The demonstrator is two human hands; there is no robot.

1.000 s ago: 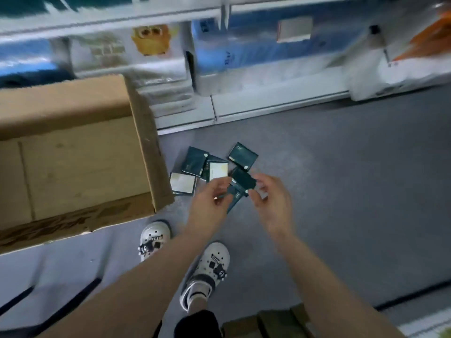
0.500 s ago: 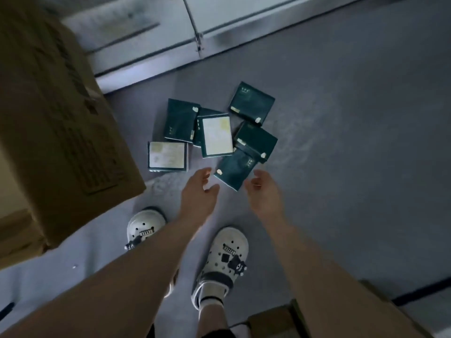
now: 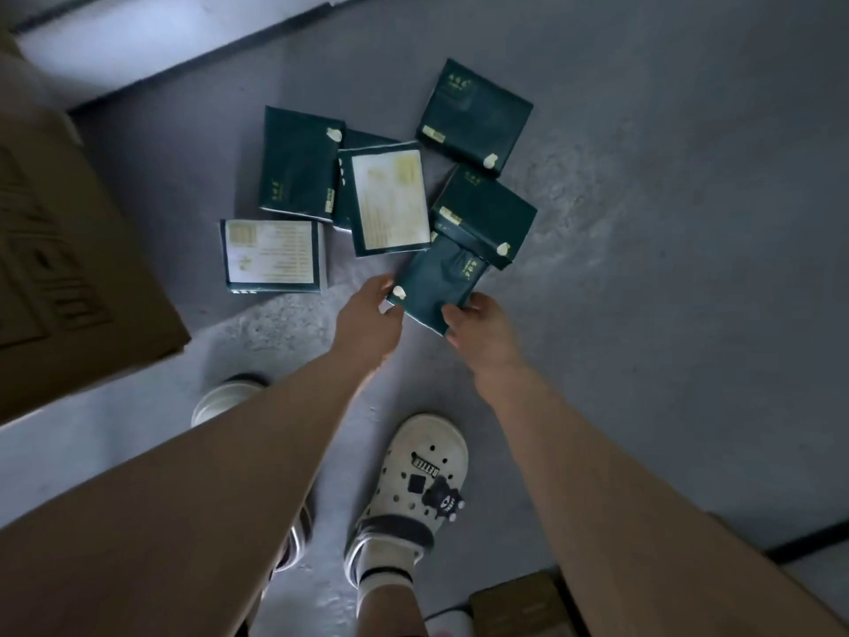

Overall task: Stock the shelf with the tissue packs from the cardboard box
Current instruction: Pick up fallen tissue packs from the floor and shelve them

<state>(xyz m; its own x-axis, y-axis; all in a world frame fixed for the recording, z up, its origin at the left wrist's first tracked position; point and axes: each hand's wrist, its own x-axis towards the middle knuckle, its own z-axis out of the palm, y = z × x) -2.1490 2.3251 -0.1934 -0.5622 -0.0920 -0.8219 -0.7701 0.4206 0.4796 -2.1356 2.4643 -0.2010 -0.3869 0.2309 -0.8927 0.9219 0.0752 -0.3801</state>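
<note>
Several dark green tissue packs lie scattered on the grey floor; two show their white label side, such as the one in the middle [image 3: 388, 200]. The nearest pack [image 3: 436, 282] is held at both near corners: my left hand [image 3: 367, 321] pinches its left corner and my right hand [image 3: 480, 335] pinches its right corner. Its far end sits under another green pack [image 3: 487, 213]. The cardboard box [image 3: 69, 250] stands at the left. Only the white base of the shelf [image 3: 138, 43] shows at the top left.
My two feet in white clogs [image 3: 413, 480] stand just below the hands. A second brown box [image 3: 519, 604] peeks in at the bottom right edge. A dark line [image 3: 808, 540] runs across the floor at the lower right.
The view has tipped down and closer to the floor. Both hands, hovering open over the pile half a second ago, have reached forward and taken hold of the nearest green pack.
</note>
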